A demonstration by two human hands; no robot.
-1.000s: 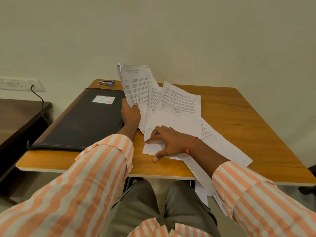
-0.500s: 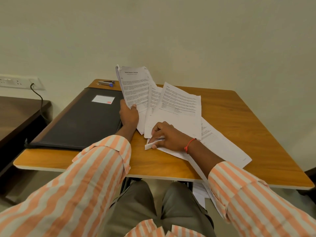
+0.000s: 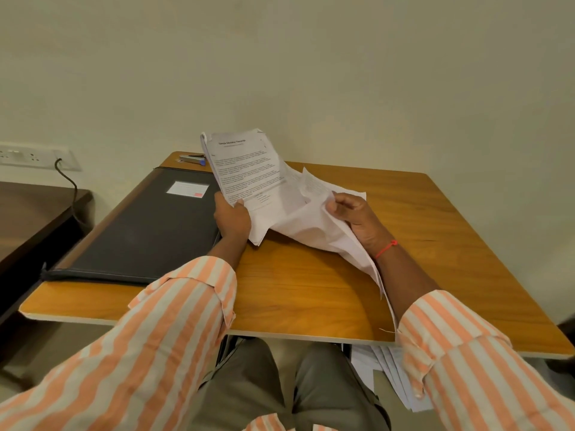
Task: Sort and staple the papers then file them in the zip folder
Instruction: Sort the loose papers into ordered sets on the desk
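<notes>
My left hand [image 3: 232, 218] grips the lower edge of a printed paper bundle [image 3: 245, 169], held upright above the wooden table [image 3: 311, 290]. My right hand [image 3: 354, 217] grips a loose bunch of white sheets [image 3: 314, 222] lifted off the table; their lower ends trail past my right forearm toward the table's front edge. The two bunches overlap between my hands. A black zip folder [image 3: 140, 231] lies shut on the table's left side, with a white label near its far end. A stapler [image 3: 193, 158] lies at the far left corner behind the folder.
More white sheets [image 3: 382, 368] show below the table's front edge by my right sleeve. A dark side table [image 3: 31, 219] stands at the left under a wall socket strip [image 3: 31, 155] with a black cable [image 3: 70, 178]. A plain wall is behind.
My right hand has gathered the sheets that lay spread on the table and lifted them up toward the bundle in my left hand. The table's right side now lies bare.
</notes>
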